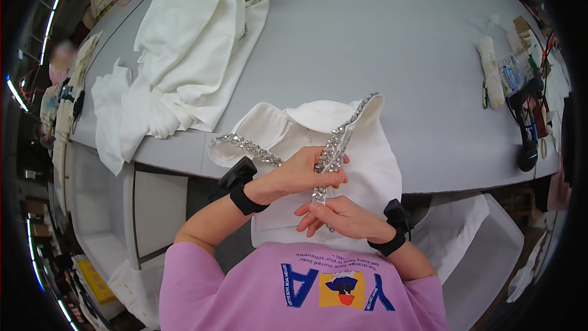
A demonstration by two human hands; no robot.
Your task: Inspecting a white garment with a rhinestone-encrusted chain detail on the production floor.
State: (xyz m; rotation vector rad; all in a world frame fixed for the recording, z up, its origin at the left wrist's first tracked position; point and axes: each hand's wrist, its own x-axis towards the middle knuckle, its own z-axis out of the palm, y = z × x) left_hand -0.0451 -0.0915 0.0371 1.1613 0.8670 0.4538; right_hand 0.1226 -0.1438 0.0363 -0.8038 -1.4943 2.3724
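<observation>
A white garment (363, 165) hangs over the table's near edge and down in front of me. Its straps or edges carry a silver rhinestone trim (337, 140). Around one trimmed band my left hand (305, 170) is closed, thumb on top of the stones. Just below, my right hand (342, 218) pinches the lower end of that band between thumb and fingers, its other fingers spread. A second jewelled band (248, 146) curves away to the left, partly hidden by my left hand. Both wrists wear black strapped devices.
A heap of white garments (188, 55) covers the table's left side, partly draping over its edge. At the right lie a rolled cloth (491, 71), a black handheld scanner (526, 101) and plastic packets. Bins (496, 248) stand below the grey table (367, 32). A person is far left.
</observation>
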